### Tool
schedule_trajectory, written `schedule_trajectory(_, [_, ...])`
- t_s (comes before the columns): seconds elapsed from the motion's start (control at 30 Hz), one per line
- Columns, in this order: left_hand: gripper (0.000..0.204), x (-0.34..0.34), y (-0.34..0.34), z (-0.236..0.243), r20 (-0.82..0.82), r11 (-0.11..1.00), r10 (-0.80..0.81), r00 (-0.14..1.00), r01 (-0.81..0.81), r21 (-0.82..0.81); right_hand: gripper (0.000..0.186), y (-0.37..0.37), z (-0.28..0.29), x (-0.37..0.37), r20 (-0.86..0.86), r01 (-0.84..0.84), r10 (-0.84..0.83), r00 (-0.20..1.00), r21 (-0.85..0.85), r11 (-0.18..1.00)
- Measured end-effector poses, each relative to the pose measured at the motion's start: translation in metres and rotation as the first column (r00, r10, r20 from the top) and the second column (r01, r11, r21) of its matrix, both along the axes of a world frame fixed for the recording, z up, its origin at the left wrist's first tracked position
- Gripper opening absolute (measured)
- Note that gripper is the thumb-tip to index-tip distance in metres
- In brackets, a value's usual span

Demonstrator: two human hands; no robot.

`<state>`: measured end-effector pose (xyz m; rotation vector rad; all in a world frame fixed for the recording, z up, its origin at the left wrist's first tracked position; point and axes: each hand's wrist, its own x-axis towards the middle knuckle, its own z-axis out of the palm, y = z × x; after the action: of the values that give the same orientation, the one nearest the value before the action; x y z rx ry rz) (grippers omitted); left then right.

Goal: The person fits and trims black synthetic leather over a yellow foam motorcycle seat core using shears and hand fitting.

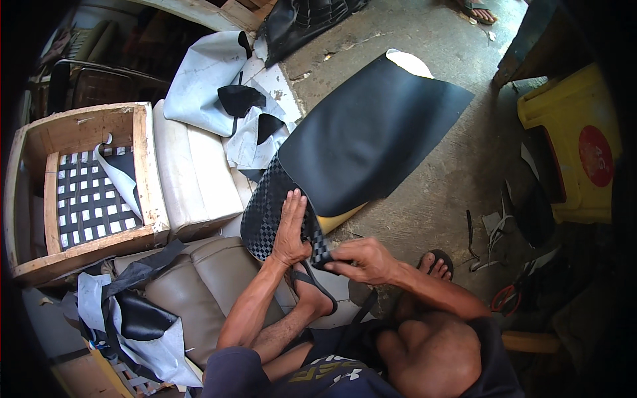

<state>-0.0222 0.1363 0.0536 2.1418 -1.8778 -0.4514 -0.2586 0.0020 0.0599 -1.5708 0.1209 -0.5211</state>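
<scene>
A large dark vinyl sheet (368, 132) lies slanting across the floor, joined or overlapping at its lower left with a checkered black-and-grey piece (262, 212), over something yellow (335, 219). My left hand (290, 232) presses on the checkered piece with fingers stretched out. My right hand (358, 260) has its fingers closed on the checkered piece's lower right edge. My sandaled left foot (312, 292) is just below my left hand.
A wooden seat frame with webbing (142, 172), a cream cushion (196, 186) and taupe cushions (179, 298) are left. White-backed scraps (199, 79) lie upper left. A yellow plastic stool (557, 113), red-handled scissors (505, 298) and offcuts are right. Another person's foot (481, 13) shows at top.
</scene>
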Motion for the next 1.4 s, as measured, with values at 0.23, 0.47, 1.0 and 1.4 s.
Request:
schedule_trajectory(0.23, [0.084, 0.005, 0.02, 0.032, -0.039, 0.989, -0.047, 0.998, 0.052, 0.139, 0.018, -0.031, -0.021, -0.034, -0.361, 0.219, -0.189, 0.913, 0.044, 0.975])
schedule_trajectory(0.47, [0.041, 0.09, 0.127, -0.012, 0.165, 0.101, 0.983, 0.081, -0.988, -0.118, 0.023, -0.046, -0.032, -0.026, -0.538, 0.222, -0.135, 0.832, 0.099, 0.97])
schedule_trajectory(1.0, [0.016, 0.085, 0.12, -0.029, -0.271, -0.218, 0.943, -0.196, -0.974, -0.056, 0.022, -0.056, -0.03, -0.034, -0.423, 0.0, 0.007, 0.906, 0.017, 1.0])
schedule_trajectory(1.4, [0.017, 0.086, 0.119, -0.035, -0.095, -0.177, 0.982, -0.164, -0.972, -0.155, 0.022, -0.025, -0.007, -0.036, -0.221, -0.221, 0.219, 0.95, 0.017, 0.975])
